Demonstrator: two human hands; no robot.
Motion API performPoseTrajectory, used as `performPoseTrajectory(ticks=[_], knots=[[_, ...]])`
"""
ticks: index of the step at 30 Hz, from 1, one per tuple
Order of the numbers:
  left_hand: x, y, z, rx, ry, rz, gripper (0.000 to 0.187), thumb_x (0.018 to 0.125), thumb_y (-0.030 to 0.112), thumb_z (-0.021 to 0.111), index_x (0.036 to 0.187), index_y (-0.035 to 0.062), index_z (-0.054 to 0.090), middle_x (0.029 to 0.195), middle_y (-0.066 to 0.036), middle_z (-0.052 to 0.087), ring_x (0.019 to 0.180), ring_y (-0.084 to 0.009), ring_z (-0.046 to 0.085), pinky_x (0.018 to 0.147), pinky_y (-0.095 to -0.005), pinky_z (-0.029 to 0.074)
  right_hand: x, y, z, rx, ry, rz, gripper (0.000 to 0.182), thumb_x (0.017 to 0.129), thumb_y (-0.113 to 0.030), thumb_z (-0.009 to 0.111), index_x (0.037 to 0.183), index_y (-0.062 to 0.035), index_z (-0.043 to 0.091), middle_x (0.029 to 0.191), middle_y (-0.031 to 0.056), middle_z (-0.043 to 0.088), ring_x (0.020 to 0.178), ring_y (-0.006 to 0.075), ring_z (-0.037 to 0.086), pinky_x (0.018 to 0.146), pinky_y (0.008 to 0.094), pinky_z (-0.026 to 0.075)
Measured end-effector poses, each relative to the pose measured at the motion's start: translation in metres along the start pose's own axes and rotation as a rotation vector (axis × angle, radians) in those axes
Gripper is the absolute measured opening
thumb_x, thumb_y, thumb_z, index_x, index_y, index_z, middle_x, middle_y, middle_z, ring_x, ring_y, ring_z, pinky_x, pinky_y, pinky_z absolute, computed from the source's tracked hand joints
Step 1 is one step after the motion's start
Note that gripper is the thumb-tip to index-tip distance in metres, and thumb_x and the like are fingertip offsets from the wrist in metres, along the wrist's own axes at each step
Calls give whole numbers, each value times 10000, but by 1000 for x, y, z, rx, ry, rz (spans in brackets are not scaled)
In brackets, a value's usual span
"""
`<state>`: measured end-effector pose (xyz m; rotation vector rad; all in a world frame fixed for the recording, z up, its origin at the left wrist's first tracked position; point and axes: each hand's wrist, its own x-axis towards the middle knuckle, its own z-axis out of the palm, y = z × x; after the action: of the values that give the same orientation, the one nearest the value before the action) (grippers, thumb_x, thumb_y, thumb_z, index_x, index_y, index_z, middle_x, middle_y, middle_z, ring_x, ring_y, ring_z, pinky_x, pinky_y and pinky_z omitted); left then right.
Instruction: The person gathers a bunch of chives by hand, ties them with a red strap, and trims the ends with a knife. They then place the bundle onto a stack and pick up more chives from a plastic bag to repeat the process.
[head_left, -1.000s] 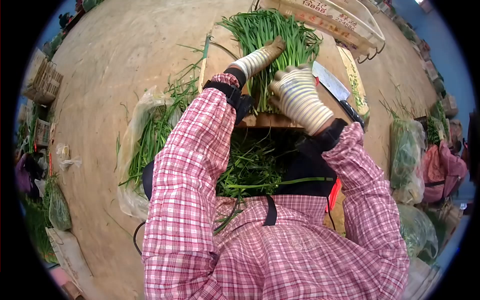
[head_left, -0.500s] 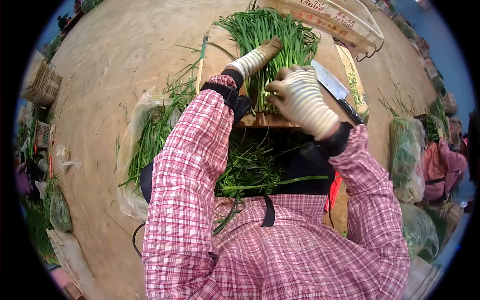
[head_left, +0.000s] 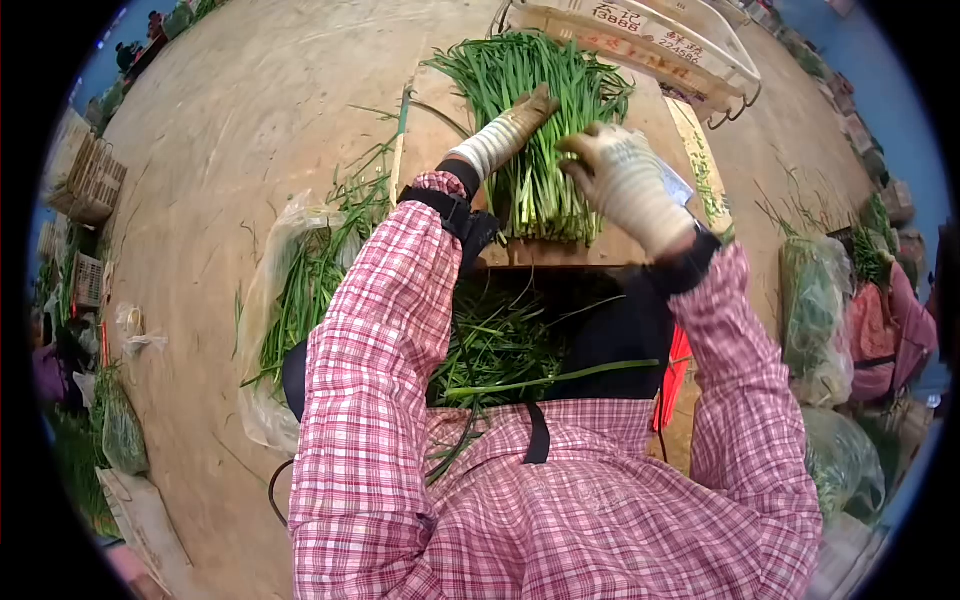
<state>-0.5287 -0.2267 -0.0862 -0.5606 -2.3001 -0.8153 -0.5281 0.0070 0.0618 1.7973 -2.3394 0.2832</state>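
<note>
Gloved left hand [head_left: 507, 132] and right hand [head_left: 628, 180] pressed flat on chive bundle [head_left: 540, 120] beside empty crate [head_left: 640, 40]; bagged greens [head_left: 300, 270] left.

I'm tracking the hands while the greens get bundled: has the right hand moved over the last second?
Yes. The right hand has moved up the board toward the crate, now covering most of the cleaver beside the greens.

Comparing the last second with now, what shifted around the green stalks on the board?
The right hand moved up and outward along the bundle of green stalks, now covering most of the cleaver. The left hand stayed on the bundle's left side; the bundle stayed on the wooden board.
</note>
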Motion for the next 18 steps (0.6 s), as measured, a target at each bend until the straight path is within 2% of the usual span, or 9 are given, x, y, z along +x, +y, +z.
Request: performPoseTrajectory(ticks=[2,3,5,6,7,13,15,16,18], knots=[[22,57,-23,-194,-196,-672,568,1017,409,204,1519,144,206,1592,-106,102,1466,-232,90,1183,-403,64,14,8,4,-99,12,21,219,812,-243,653,1009,-160,702,992,127,638,933,283,629,801,432,477],[21,58,-22,-221,-156,-691,791,935,690,158,1503,146,242,1582,-158,117,1467,-290,72,1164,-383,139,21,6,-1,-182,-123,-11,208,809,-249,661,980,-135,698,984,136,631,913,289,624,798,435,478],[24,63,-25,-240,-170,-670,729,959,640,202,1500,155,259,1581,-153,126,1465,-291,89,1165,-371,144,29,4,-3,-268,-251,-43,205,807,-254,670,951,-110,694,976,144,624,893,296,619,795,438,479],[24,65,-30,86,-310,-523,668,981,574,256,1501,154,256,1574,-167,144,1460,-291,112,1160,-353,169,31,6,1,-354,-225,-124,229,795,-271,678,955,-108,695,985,148,617,911,305,613,805,456,469],[27,63,-27,-436,-127,-636,723,980,577,294,1505,85,227,1577,-114,172,1448,-234,157,1178,-382,78,31,4,0,-439,-202,-202,253,784,-288,687,959,-105,696,995,153,611,928,314,606,816,475,458],[21,36,-3,-783,42,-820,811,937,652,341,1503,84,224,1549,-140,249,1418,-277,251,1170,-383,137,34,8,-8,-307,-387,-35,331,754,-350,705,943,-80,685,1002,140,623,922,316,607,838,497,436],[17,35,3,70,-201,-556,689,960,593,323,1513,198,207,1543,-144,259,1450,-324,155,1155,-499,91,34,9,-1,-333,-443,-88,332,745,-352,714,926,-74,687,912,128,651,878,311,628,826,511,438],[30,64,-7,-47,-184,-761,727,940,598,380,1516,196,193,1544,-145,257,1453,-336,139,1137,-573,59,33,3,-10,-367,-430,-73,262,770,-337,654,927,-140,726,854,75,701,840,242,678,834,473,446],[33,85,-14,97,-228,-772,735,931,592,407,1516,197,198,1546,-124,264,1454,-341,130,1141,-565,52,23,-4,-20,-167,-403,-73,264,761,-332,656,911,-126,725,866,91,704,842,244,679,821,446,466]])
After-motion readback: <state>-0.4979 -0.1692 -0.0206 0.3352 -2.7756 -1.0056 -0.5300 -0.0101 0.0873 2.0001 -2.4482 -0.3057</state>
